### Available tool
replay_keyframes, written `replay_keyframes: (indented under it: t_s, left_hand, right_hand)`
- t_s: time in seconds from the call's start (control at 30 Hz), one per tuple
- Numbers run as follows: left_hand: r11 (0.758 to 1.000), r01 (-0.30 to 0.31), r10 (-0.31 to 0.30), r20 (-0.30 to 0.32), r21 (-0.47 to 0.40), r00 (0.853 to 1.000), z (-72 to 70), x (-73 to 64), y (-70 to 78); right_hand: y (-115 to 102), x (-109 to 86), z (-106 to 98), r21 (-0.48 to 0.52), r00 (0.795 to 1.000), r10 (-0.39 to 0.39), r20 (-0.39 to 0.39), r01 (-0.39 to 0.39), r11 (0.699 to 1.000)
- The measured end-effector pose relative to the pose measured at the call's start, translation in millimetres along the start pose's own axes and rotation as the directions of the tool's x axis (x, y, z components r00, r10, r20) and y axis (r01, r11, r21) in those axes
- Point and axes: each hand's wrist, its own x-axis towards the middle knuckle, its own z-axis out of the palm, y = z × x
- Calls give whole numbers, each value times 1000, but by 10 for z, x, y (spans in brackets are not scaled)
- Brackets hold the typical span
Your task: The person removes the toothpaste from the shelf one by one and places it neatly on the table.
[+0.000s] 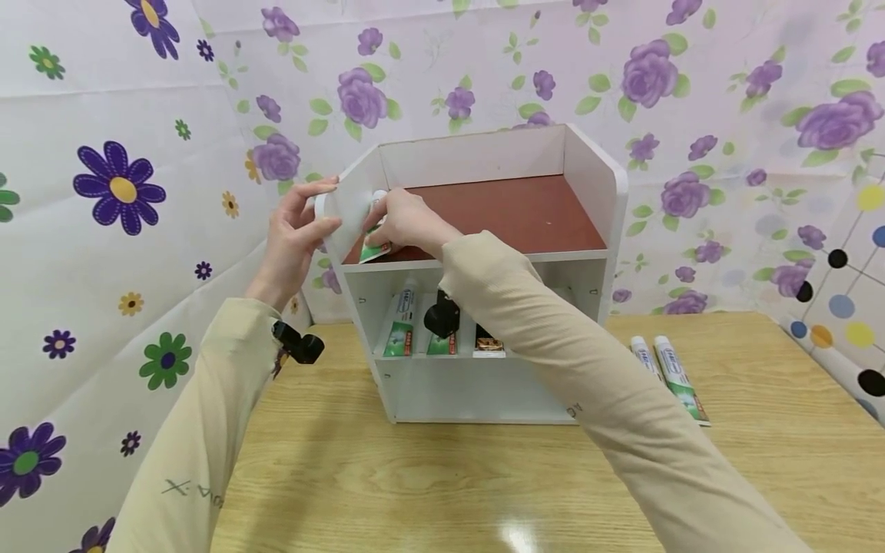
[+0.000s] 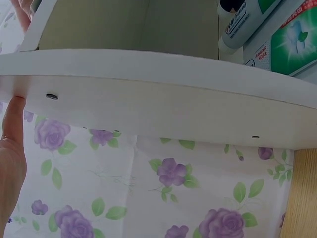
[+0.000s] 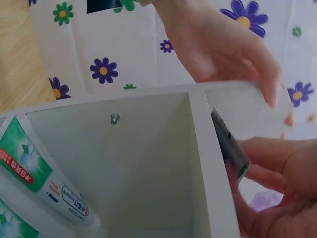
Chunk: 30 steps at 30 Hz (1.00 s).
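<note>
Gripping shelf [image 1: 512, 207], pinching toothpaste tube [image 1: 372, 250], hands [image 1: 406, 219] apart

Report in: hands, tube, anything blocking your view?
Left hand grips left panel. Right hand holds tube at left end of top shelf. Right sleeve hides part of middle shelf.

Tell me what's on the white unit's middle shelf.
Two green-and-white tubes rest at the left, the second partly covered by the wrist camera; a dark-fronted item sits to their right. The right sleeve hides most of the shelf beyond.
</note>
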Motion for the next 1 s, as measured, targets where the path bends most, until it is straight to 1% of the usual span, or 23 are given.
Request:
replay_keyframes:
  t_s: [0.1,0.17,0.27,0.43,0.5,0.53,0.63,0.73,0.9,1.0]
  left_hand:
    - [1000,17,-17,3,-13,1000,24,17,-23]
    - [1000,18,-18,10,-10,1000,44,36,-43]
    - [1000,14,-14,8,-13,1000,55,47,-63]
    - [1000,6,-6,-7,-26,1000,18,1,-51]
    - [1000,7,-7,-5,-24,1000,7,-11,-42]
    - [1000,8,-8,-3,-25,1000,4,-12,-37]
    - [1000,9,-9,-5,-26,1000,0,-13,-26]
    - [999,3,-3,-7,-32,1000,-1,-12,-12]
    - [999,-3,2,-2,-35,1000,-1,-12,-5]
    - [999,-1,1,-4,-36,1000,-10,-11,-7]
  right_hand:
    - [75,-20,-74,140,999,27,32,-31,990]
    - [115,-43,-132,207,997,49,53,-59,977]
    - [144,-96,-212,235,994,67,82,-84,968]
    - [171,-176,-295,253,984,92,150,-128,959]
    - [192,-199,-322,268,982,98,159,-138,954]
    - [205,-210,-335,290,982,100,161,-144,946]
    - [253,-239,-378,363,983,95,159,-147,920]
    - [297,-269,-420,458,983,95,154,-156,875]
    - [347,-327,-486,585,985,90,147,-160,795]
    - [363,-380,-524,631,989,62,137,-135,764]
